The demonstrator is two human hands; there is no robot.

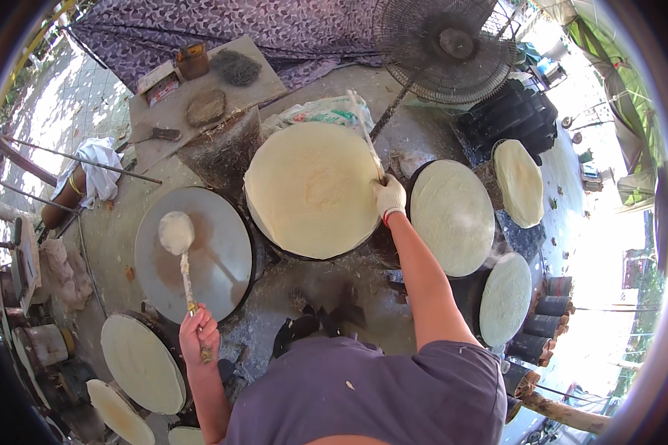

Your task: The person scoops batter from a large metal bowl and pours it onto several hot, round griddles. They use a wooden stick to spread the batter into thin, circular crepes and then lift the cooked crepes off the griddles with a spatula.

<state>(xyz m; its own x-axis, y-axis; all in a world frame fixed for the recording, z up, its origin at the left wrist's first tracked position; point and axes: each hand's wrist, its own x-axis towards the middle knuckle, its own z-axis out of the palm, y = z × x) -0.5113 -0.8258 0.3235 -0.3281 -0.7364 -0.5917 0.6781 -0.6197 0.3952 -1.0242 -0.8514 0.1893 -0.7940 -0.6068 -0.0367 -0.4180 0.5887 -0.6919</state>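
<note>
My bare left hand (200,335) is closed around the handle of a batter-coated ladle (177,233). Its round bowl hangs over a bare grey griddle (152,267) on the left and casts a shadow there. On my right hand (390,199) is a white knit glove with a red cuff. That hand grips a long, thin, flat stick (362,122) at the right edge of a large round pale flatbread (304,167), which covers the middle griddle. The stick points away from me, and its near end is hidden by the glove.
More flatbreads on griddles curve around me, including one at right (453,215) and one at lower left (142,363). Behind stand a large floor fan (453,44) and a low board (156,119) with a jar and a scraper. Black trays (511,119) are stacked far right.
</note>
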